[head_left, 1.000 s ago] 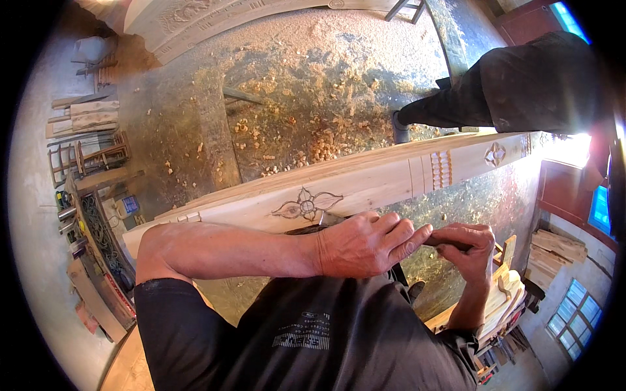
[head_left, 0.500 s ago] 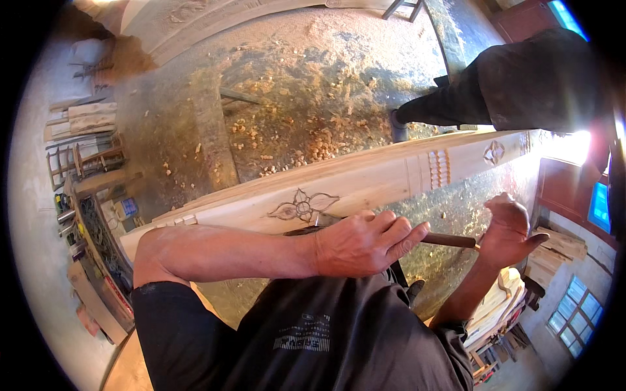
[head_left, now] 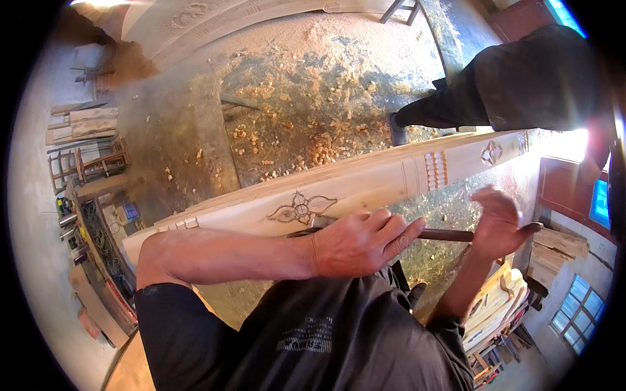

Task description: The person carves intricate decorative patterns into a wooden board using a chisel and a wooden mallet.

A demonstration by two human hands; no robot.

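Note:
A chisel (head_left: 447, 235) with a long brown handle is gripped in my left hand (head_left: 355, 246), fingers wrapped round its shank. Its metal blade (head_left: 321, 222) rests at the near edge of a long pale wooden beam (head_left: 375, 186), just below a carved flower (head_left: 301, 207). My right hand (head_left: 499, 225) is open, fingers spread and slightly blurred. Its palm is at the butt end of the handle; whether it touches I cannot tell. Farther right the beam bears a bead-like carved band (head_left: 436, 170) and a diamond-shaped rosette (head_left: 491, 153).
Wood chips (head_left: 326, 150) litter the floor beyond the beam. A person's dark-clothed leg (head_left: 535, 78) stands at the upper right, close to the beam. At the left are a toolbox (head_left: 104, 241) and stacked boards (head_left: 94, 122). More pale wood pieces (head_left: 499, 300) lie at the lower right.
My right hand has swung left toward the handle's butt end. My left hand keeps its grip, and the chisel handle lies slightly higher and more level.

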